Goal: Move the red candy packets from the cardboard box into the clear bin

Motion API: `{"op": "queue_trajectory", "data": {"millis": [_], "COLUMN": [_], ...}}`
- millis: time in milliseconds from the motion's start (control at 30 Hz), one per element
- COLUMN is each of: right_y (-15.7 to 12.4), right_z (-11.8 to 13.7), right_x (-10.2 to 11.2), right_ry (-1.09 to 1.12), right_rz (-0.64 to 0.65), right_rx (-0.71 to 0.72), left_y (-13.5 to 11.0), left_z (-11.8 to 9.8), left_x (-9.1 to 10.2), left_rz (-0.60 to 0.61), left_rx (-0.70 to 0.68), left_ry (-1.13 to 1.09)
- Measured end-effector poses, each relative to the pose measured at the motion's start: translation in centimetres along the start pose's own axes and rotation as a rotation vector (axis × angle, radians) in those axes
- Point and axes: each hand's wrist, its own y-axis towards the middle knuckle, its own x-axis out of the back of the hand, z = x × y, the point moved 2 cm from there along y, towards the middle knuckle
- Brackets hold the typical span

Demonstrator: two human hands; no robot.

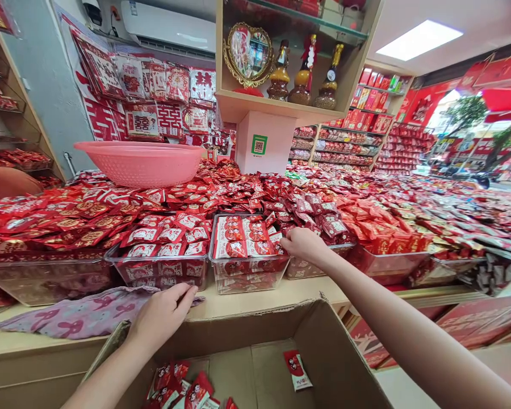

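My right hand (305, 245) is at the right rim of a clear plastic bin (249, 278), fingers curled against a small red-and-white candy packet (276, 240). Its fingertips are partly hidden. Inside the bin, similar packets (234, 230) lie in neat rows. My left hand (164, 312) hovers over the back edge of an open cardboard box (272, 329), thumb and fingers closed together, with no object showing. Down in the box lie several red-and-white packets (198, 392) at the left, and a single packet (297, 370) near the right wall.
Neighbouring bins (157, 267) full of red packets line the counter. A purple patterned cloth (80, 312) lies along its front edge, left of my left hand. Behind, a pink plastic basket (145, 165) sits on the heaped packets. An overhead display shelf (264, 102) holds bottles.
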Motion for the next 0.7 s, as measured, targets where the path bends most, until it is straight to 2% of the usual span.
{"op": "queue_trajectory", "data": {"millis": [167,367,433,500,567,600,633,700], "right_y": [0.6,1.7,0.9,-0.9,-3.6,-5.2,-6.8,-9.9], "right_z": [0.2,0.4,0.7,1.5,3.2,4.3,5.6,7.9], "right_x": [0.2,0.1,0.9,1.9,2.0,1.5,0.4,-3.3], "right_ry": [0.062,0.091,0.118,0.232,0.414,0.488,0.517,0.45], "right_rz": [-0.124,-0.143,-0.184,-0.183,-0.01,0.157,0.344,0.667], "right_rx": [0.019,0.04,0.063,0.169,0.403,0.546,0.677,0.83], "left_y": [0.0,-0.1,-0.1,-0.1,0.0,0.0,0.0,0.0], "left_z": [0.1,-0.1,0.0,0.1,0.2,0.2,0.1,0.1], "left_x": [-0.1,0.1,0.0,-0.1,-0.2,-0.3,-0.3,-0.4], "left_rz": [-0.008,-0.017,-0.019,-0.017,-0.013,-0.011,-0.007,-0.003], "left_rx": [-0.01,-0.008,0.0,0.012,0.022,0.027,0.032,0.04], "left_ry": [0.024,0.036,0.043,0.061,0.083,0.093,0.102,0.115]}}
